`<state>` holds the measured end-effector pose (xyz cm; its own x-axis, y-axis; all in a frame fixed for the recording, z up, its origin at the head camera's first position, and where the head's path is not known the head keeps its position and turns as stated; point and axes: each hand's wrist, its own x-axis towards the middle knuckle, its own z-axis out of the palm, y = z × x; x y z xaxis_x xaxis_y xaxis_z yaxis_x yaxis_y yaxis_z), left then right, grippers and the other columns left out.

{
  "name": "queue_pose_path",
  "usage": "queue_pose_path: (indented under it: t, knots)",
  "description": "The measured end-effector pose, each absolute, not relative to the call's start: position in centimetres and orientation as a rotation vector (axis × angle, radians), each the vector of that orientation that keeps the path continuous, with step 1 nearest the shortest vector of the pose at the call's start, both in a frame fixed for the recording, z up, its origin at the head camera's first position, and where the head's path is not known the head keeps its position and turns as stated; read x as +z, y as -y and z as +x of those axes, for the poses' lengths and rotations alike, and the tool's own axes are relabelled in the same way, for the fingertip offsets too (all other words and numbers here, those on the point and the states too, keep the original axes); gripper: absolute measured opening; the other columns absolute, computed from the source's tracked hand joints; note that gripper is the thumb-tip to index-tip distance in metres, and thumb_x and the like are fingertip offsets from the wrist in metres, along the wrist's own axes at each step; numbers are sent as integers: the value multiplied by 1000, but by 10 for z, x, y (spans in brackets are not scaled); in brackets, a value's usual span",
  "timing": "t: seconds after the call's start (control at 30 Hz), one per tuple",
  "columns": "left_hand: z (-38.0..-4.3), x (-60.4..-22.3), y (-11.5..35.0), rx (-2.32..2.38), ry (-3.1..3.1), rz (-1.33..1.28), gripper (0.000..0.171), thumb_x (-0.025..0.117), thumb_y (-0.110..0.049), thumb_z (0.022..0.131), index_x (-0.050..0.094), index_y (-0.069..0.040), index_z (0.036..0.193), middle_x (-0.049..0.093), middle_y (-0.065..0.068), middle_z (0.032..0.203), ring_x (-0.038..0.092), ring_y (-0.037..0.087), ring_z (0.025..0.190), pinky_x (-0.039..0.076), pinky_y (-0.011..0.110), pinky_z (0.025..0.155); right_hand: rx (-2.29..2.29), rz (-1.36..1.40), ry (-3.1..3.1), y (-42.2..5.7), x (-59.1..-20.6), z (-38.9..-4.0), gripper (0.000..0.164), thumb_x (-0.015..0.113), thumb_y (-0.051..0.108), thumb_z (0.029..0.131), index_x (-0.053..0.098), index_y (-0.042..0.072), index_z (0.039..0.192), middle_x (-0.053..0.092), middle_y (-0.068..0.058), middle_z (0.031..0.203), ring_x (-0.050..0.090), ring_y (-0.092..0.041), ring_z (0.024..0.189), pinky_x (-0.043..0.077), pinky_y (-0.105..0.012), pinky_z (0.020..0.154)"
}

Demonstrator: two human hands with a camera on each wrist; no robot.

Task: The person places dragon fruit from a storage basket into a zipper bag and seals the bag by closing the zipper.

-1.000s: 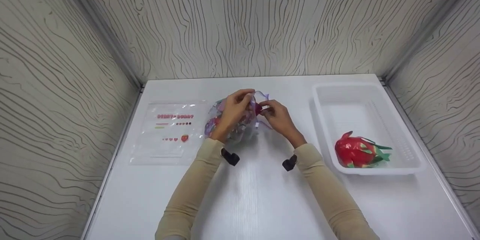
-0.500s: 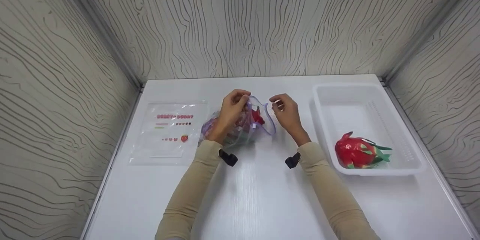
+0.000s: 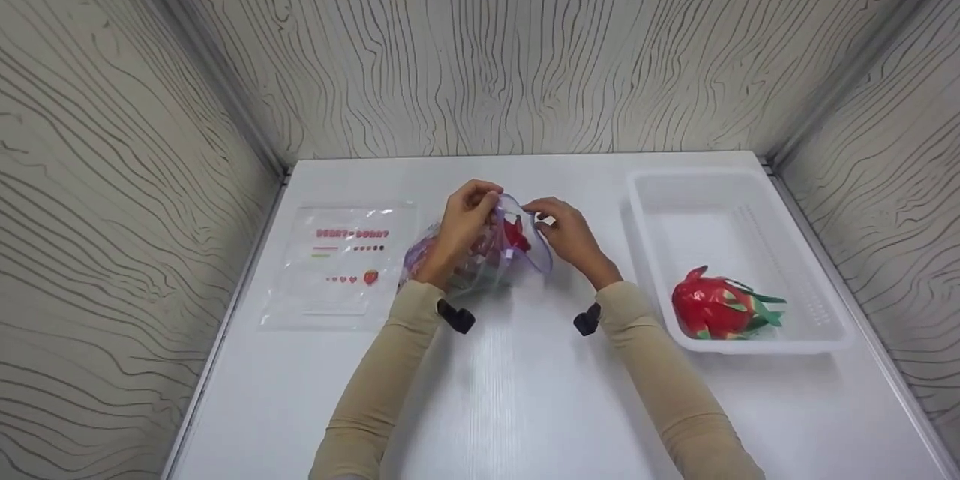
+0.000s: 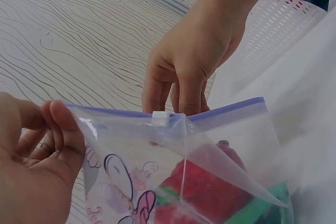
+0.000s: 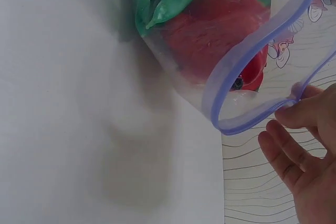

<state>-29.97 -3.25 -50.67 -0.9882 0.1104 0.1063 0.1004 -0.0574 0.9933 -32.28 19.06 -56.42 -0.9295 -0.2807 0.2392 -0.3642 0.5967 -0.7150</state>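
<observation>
A clear zip bag (image 3: 484,274) with a purple zip edge and printed cartoon figures lies mid-table, its mouth facing right. Inside it a red dragon fruit (image 5: 210,30) with green leaves shows through the film. At the far corner of the mouth, my left hand (image 3: 463,225) pinches the bag's edge. My right hand (image 3: 568,232) pinches the purple rim between thumb and forefinger, as the right wrist view shows; its other fingers are spread. The white zip slider (image 4: 161,118) sits on the zip edge between the two hands.
A flat clear zip bag (image 3: 285,300) with pink lettering and a strawberry print lies on the left. To the right stands a white plastic basket (image 3: 806,240) holding another red dragon fruit (image 3: 712,307). Wood-patterned panels (image 3: 525,45) enclose the table at the back and sides.
My right hand left the dragon fruit at the mouth, drew back to the right, then came in to the bag's rim. The bag's mouth has spread wider, with the fruit inside.
</observation>
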Motion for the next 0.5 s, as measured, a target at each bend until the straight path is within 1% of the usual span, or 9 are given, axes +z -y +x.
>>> queue_pose_path:
  t: [0.13, 0.37, 0.5]
  knots:
    - [-299, -507, 33, 2266, -2155, 251, 16, 60, -10, 109, 71, -4, 118, 66, 11, 98, 60, 12, 79, 54, 19, 68, 1262, 515, 2689, -190, -565, -323, 30, 67, -7, 99, 76, 7, 124, 73, -13, 124, 70, -31, 111, 62, -48, 94]
    - [-299, -506, 35, 2235, -2197, 263, 16, 61, -11, 109, 71, -3, 118, 67, 11, 98, 60, 11, 77, 54, 19, 67, 1288, 510, 2612, -194, -571, -324, 14, 72, -3, 98, 79, 5, 107, 77, -11, 107, 69, -26, 100, 60, -38, 87]
    - [-297, -503, 37, 2220, -2219, 243, 16, 60, -12, 109, 71, -4, 119, 67, 13, 101, 60, 12, 77, 53, 19, 66, 1263, 525, 2559, -196, -571, -322, 8, 74, 0, 97, 78, 5, 100, 77, -10, 100, 67, -24, 97, 58, -33, 83]
